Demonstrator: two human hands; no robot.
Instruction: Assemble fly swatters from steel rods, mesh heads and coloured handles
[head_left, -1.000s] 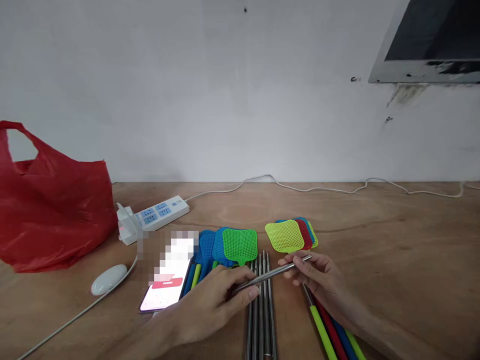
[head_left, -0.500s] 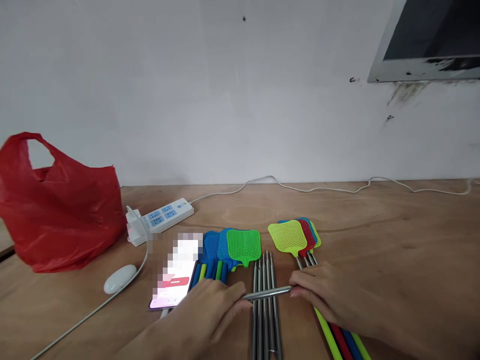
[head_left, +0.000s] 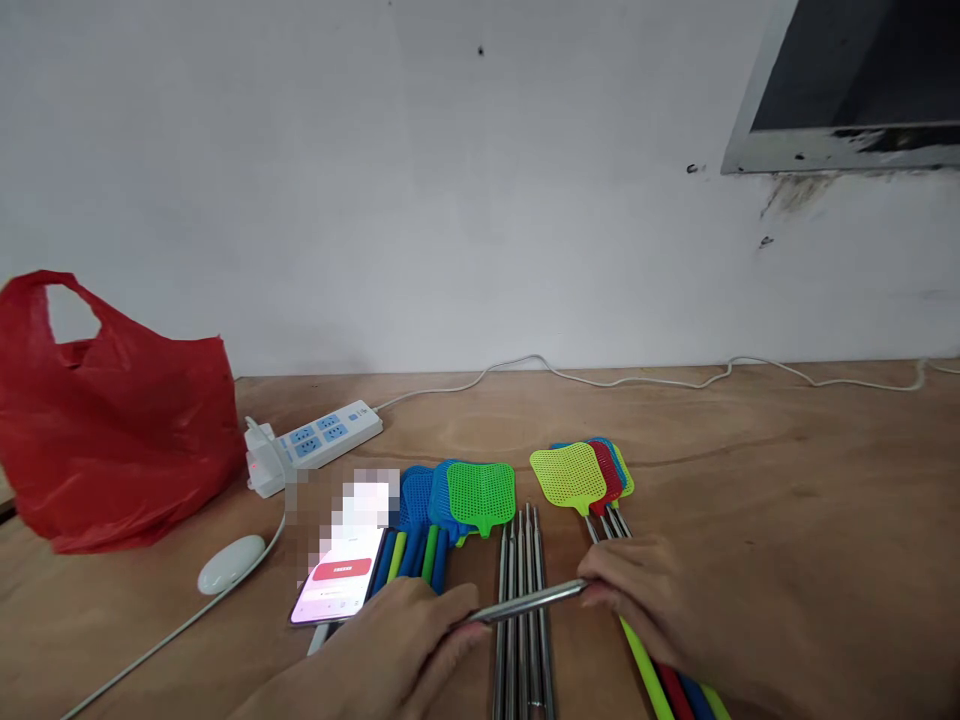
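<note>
A thin metal rod (head_left: 521, 604) spans the gap between my hands, its right end higher. My left hand (head_left: 409, 635) pinches its left end, and my right hand (head_left: 637, 590) is closed round the right end. Below it, several more metal rods (head_left: 521, 655) lie side by side on the wooden table. Blue and green fly swatter heads (head_left: 481, 495) lie left of the rods, near loose blue, green and yellow handle tubes (head_left: 395, 556). On the right lie assembled fly swatters with yellow, red and blue heads (head_left: 568, 474), their coloured handles (head_left: 646, 668) partly hidden under my right hand.
A lit phone (head_left: 346, 560) lies left of the tubes. Behind it sits a white power strip (head_left: 330, 437) with a plugged-in charger and cable. A white mouse-shaped object (head_left: 231, 564) and a red plastic bag (head_left: 124, 430) are at the left. A thin cord (head_left: 622, 384) runs along the wall.
The rod has tilted more, its left end dropping lower and its right end rising slightly. Both hands still hold it. The whole view has shifted slightly.
</note>
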